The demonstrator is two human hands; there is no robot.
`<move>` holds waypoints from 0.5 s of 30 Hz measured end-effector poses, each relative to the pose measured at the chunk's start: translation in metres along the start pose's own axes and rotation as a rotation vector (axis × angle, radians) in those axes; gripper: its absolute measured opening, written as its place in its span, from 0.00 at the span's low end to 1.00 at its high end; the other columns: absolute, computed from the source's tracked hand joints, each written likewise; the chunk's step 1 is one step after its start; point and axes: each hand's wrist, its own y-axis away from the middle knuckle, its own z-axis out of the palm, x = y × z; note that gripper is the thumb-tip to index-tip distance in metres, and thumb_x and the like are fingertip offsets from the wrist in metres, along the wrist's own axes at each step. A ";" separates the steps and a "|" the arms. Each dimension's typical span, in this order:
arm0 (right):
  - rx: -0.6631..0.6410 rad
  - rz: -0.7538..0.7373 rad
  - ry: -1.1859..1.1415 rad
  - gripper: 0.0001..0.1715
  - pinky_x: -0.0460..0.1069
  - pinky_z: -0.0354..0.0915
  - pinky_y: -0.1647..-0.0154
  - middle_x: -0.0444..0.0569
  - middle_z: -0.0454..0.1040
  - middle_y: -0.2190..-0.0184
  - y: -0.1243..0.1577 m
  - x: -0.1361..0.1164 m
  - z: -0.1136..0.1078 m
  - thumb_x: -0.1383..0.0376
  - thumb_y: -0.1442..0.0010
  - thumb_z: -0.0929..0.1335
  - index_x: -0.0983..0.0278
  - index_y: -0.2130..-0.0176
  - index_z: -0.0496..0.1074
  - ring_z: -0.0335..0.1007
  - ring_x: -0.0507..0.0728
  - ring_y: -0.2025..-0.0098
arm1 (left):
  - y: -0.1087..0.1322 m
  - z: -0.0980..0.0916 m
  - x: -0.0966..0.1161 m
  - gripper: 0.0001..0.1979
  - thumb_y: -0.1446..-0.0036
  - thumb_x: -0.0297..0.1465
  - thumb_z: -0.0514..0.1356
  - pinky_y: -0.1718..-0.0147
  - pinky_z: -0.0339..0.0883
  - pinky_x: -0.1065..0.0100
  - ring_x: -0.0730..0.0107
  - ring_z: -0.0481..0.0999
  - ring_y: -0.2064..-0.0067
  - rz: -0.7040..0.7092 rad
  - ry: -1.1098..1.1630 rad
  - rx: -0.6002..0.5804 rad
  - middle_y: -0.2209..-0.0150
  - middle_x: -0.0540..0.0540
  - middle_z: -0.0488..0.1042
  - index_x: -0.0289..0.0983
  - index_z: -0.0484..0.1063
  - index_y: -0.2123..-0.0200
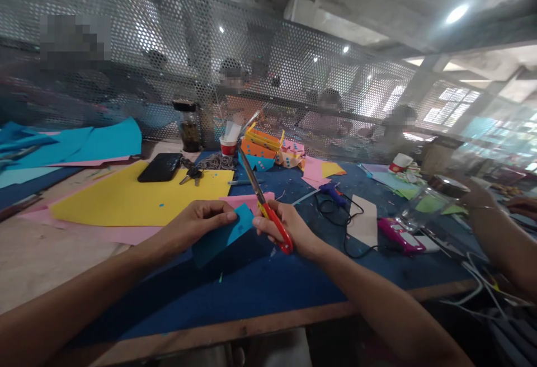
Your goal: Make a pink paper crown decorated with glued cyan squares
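Observation:
My left hand point(197, 222) pinches a blue paper piece point(222, 235) just above the dark blue table covering point(251, 283). Fingers and thumb are pressed on its upper edge. My right hand point(285, 227) grips red-handled scissors point(264, 205). The long blades point up and away, toward the far side of the table, and appear closed. The two hands are close together, nearly touching over the paper.
A yellow sheet point(126, 196) lies left, over pink paper, with a black phone point(160, 167) and keys point(191, 172) beyond. A glue gun point(333, 192) with black cable, paper cup point(228, 144), orange paper boxes point(262, 142) and a jar point(188, 126) sit farther back. Another person's arm point(499, 233) reaches in at right.

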 end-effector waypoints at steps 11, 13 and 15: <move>-0.013 -0.018 0.016 0.16 0.41 0.57 0.81 0.41 0.71 0.74 0.000 0.000 0.001 0.55 0.41 0.72 0.64 0.65 0.68 0.60 0.45 0.80 | 0.000 0.000 0.003 0.17 0.45 0.46 0.67 0.79 0.55 0.77 0.77 0.63 0.76 0.045 -0.040 -0.010 0.75 0.53 0.69 0.36 0.76 0.68; -0.018 -0.014 0.017 0.16 0.40 0.57 0.81 0.41 0.71 0.73 0.000 0.000 0.001 0.55 0.41 0.72 0.64 0.65 0.68 0.60 0.45 0.79 | 0.001 0.000 0.004 0.18 0.45 0.46 0.67 0.78 0.56 0.76 0.76 0.64 0.75 0.044 -0.035 -0.013 0.75 0.52 0.69 0.36 0.76 0.68; -0.015 -0.004 0.010 0.16 0.40 0.57 0.80 0.41 0.71 0.73 0.000 -0.001 0.001 0.55 0.42 0.72 0.64 0.64 0.68 0.60 0.45 0.79 | 0.002 0.001 0.005 0.17 0.46 0.45 0.67 0.78 0.57 0.76 0.76 0.64 0.75 0.045 -0.013 -0.012 0.75 0.52 0.69 0.36 0.76 0.69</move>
